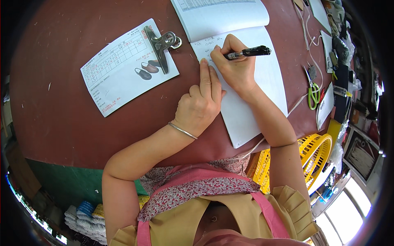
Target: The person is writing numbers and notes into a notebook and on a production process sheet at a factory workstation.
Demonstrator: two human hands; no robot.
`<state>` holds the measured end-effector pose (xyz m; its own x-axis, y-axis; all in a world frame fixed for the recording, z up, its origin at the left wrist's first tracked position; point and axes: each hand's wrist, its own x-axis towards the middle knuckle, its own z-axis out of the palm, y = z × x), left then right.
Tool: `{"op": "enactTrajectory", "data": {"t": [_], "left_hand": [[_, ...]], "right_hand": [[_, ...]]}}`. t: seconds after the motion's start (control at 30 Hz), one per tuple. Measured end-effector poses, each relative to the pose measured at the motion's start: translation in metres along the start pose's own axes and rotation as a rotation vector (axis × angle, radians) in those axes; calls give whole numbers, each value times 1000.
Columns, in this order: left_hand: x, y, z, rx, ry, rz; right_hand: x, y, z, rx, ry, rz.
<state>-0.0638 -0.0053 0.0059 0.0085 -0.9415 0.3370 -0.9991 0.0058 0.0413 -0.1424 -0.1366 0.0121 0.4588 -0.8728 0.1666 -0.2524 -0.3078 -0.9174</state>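
In my right hand (239,73) I grip a black pen (257,51), its tip end lowered over the upper part of a notebook page (250,117). A few handwritten marks show near the top of that page. My left hand (200,98), with a silver bangle at the wrist, rests along the notebook's left edge. Its index and middle fingers are stretched out, the others are curled, and it holds nothing. To the left lies a printed sheet (113,78) with a table and shoe pictures. A metal bulldog clip (162,55) grips its right end.
Everything lies on a reddish-brown table (57,102). Green-handled scissors (314,96), a white cord (315,61) and papers lie at the right. A yellow plastic basket (324,147) stands beside the table's near right edge; white bundles (82,223) sit low at left.
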Motion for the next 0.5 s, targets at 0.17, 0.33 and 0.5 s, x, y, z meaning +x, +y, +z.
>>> {"op": "enactTrajectory", "data": {"t": [0.17, 0.33, 0.5], "left_hand": [[1, 0, -1, 7, 4, 0], [0, 0, -3, -57, -27, -6], [-3, 0, 0, -49, -25, 11]], "right_hand": [[1, 3, -2, -26, -4, 0], [-5, 2, -7, 24, -9, 16], [-6, -4, -4, 59, -31, 62]]}}
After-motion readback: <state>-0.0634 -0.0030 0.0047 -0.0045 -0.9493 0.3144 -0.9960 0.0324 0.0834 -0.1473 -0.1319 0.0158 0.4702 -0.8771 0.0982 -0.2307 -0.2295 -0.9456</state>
